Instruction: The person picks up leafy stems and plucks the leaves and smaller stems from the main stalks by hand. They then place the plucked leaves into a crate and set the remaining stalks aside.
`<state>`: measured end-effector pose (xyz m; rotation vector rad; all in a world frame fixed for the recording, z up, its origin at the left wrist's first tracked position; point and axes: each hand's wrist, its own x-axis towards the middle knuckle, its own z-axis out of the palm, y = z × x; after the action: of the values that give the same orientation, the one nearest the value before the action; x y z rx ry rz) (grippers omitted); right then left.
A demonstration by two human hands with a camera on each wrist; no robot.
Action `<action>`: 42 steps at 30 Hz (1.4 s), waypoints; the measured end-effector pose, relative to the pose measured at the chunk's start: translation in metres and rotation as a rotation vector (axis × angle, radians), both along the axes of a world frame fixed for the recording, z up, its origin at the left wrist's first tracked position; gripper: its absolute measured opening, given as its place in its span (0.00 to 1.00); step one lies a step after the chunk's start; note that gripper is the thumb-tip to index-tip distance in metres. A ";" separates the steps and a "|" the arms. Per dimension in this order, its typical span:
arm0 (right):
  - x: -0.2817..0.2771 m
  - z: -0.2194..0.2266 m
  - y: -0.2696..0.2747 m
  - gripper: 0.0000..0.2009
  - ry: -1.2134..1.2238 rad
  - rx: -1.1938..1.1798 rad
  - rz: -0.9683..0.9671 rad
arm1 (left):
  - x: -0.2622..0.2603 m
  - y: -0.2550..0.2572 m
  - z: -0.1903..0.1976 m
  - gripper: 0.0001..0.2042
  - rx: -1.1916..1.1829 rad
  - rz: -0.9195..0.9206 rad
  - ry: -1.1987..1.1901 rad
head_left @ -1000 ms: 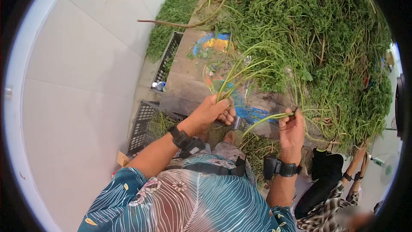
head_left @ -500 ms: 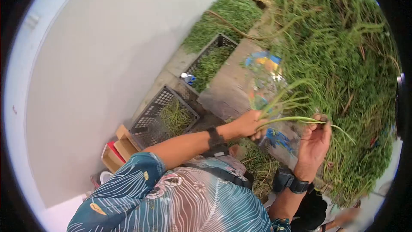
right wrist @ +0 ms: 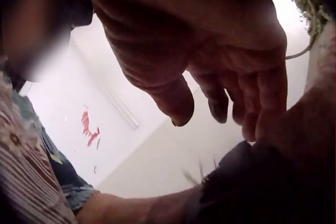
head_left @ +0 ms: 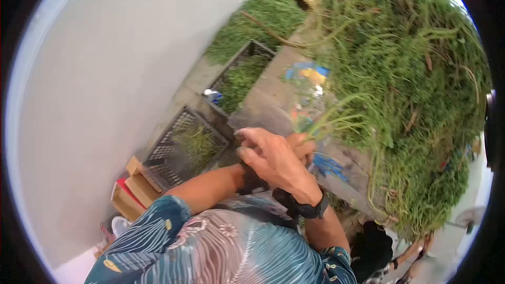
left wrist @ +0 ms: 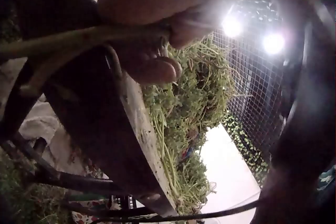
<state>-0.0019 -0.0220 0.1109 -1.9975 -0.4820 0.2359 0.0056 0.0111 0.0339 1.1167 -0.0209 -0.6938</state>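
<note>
My left hand (head_left: 303, 146) grips a bunch of green leafy stems (head_left: 342, 118) over the near edge of the table. Close up in the left wrist view, its fingers (left wrist: 152, 70) curl beside a thick stem (left wrist: 63, 43). Crossed over the left wrist is my right hand (head_left: 273, 159), which covers part of the left one and points toward the crates. Its fingers hang loosely bent with nothing between them, as the right wrist view shows of the same hand (right wrist: 210, 40).
A large heap of greens (head_left: 405, 73) covers much of the table (head_left: 263, 110). To its left stand a black crate of stems (head_left: 173, 152) and another of leaves (head_left: 239, 84). Cardboard boxes (head_left: 131, 192) sit by the wall (head_left: 105, 73). Another person's arms (head_left: 407, 252) show at lower right.
My right hand has swung left from the heap, across my left arm, and no longer pinches a stem. My left hand keeps its bunch. The head view has turned, showing more of the crates.
</note>
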 end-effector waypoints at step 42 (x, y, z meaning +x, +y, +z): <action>-0.087 -0.067 -0.118 0.19 0.640 0.546 -1.006 | -0.001 -0.018 0.006 0.10 0.362 -0.370 -0.298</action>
<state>-0.0891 -0.1404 0.0437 -1.3089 0.7876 0.0767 0.0046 -0.0066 0.0397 1.5799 -0.3767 -0.8744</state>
